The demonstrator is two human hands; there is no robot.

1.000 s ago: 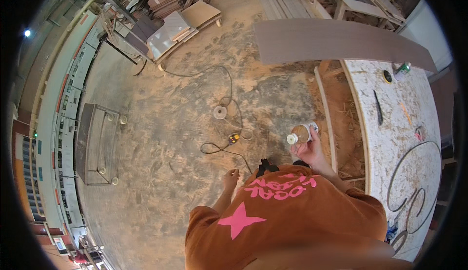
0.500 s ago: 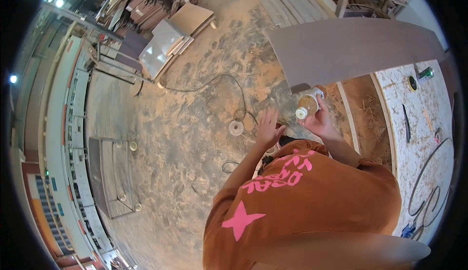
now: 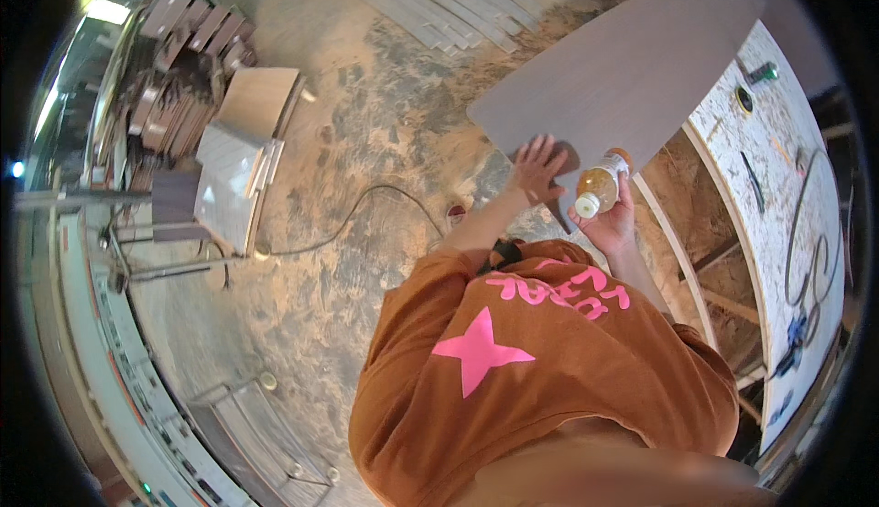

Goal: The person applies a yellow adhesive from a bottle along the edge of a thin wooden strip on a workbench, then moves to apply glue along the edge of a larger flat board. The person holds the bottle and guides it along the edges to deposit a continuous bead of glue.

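Near the frame's centre are one bare left hand (image 3: 536, 174), one bare right hand (image 3: 613, 228) and one clear plastic bottle (image 3: 601, 184) with one white cap (image 3: 587, 205). Upper right: one long grey-brown board (image 3: 623, 86), one green cylindrical can (image 3: 763, 73). Right: one white speckled counter (image 3: 772, 237), one thin black strip (image 3: 752, 182).

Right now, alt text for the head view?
A right hand holds a white-capped amber bottle; the left hand, spread open, is at the near end of a grey-brown board. A white worktable stands at right.
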